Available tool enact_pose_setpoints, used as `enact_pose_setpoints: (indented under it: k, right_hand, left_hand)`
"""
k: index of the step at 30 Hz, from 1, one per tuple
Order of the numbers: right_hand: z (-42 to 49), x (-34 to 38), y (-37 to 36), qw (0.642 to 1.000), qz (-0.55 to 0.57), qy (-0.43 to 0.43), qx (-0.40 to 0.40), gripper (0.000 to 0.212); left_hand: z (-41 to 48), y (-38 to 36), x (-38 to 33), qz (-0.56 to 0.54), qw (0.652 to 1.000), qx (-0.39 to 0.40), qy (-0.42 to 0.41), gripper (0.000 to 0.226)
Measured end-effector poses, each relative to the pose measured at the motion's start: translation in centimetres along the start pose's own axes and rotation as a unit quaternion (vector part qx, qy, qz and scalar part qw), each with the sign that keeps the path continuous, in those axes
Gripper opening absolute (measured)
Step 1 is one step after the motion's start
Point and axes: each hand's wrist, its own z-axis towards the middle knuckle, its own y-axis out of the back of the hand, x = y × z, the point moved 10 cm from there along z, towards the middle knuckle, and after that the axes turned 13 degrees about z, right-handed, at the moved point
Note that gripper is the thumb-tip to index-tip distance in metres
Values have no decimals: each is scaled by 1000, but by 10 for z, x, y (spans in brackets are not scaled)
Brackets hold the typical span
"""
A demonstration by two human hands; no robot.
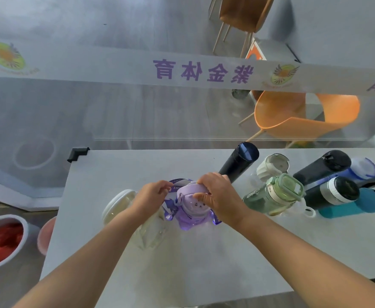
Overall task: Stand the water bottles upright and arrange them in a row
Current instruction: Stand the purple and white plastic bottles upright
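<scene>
A purple bottle (pixel 192 207) stands upright in the middle of the white table (pixel 204 263). My right hand (pixel 217 194) grips its lid from the right. My left hand (pixel 153 194) pinches its purple strap (pixel 179 181) on the left. Beside my left wrist stands a clear bottle with a white lid (pixel 117 203). To the right are a tall black flask (pixel 239 161), a clear bottle with a cream lid (pixel 271 165), a green-lidded bottle (pixel 275 192), a black bottle (pixel 322 167), a blue bottle (pixel 359 172), a black bottle with a white band (pixel 333 193) and a teal bottle (pixel 351 207).
A black corner guard (pixel 77 153) caps the table's far left corner. A grey bin with red contents (pixel 2 241) and a pink bin (pixel 46 236) sit on the floor at the left. Orange chairs (pixel 304 116) stand behind a glass partition beyond the table.
</scene>
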Motion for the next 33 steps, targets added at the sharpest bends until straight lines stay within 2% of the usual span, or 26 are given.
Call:
enact_pose_setpoints:
  k: [4,8,10,15,18,22,26,28,30,33]
  right_hand:
    - [7,0,0,1000,-2,-21,5,55]
    - [18,-4,0,999,0,-39,7,30]
    - [22,-4,-2,999,2,-44,11,25]
    - [29,-8,-4,997,7,-70,13,28]
    - [34,-6,7,997,19,-61,-34,24]
    - [41,5,17,996,-13,-28,-82,29]
    - [28,30,5,993,-51,54,-90,29]
    - [13,44,-7,991,-31,95,-86,22]
    - [-5,58,-21,986,-35,143,-77,16]
    - [-27,65,-46,985,-16,170,-22,10]
  left_hand:
    - [-2,10,-3,-2,1000,-17,-4,28]
    - [-3,18,-8,1,1000,-27,-11,28]
    - [-6,24,-9,4,999,-39,-11,29]
    - [-15,37,1,11,998,-69,8,30]
    - [-24,49,17,12,995,-93,20,31]
    - [-50,68,39,16,987,-150,49,29]
    - [-88,75,50,28,974,-212,72,22]
    - [-106,71,52,66,968,-226,83,24]
    - [-118,60,46,119,964,-230,53,30]
    - [-124,33,45,192,958,-209,49,44]
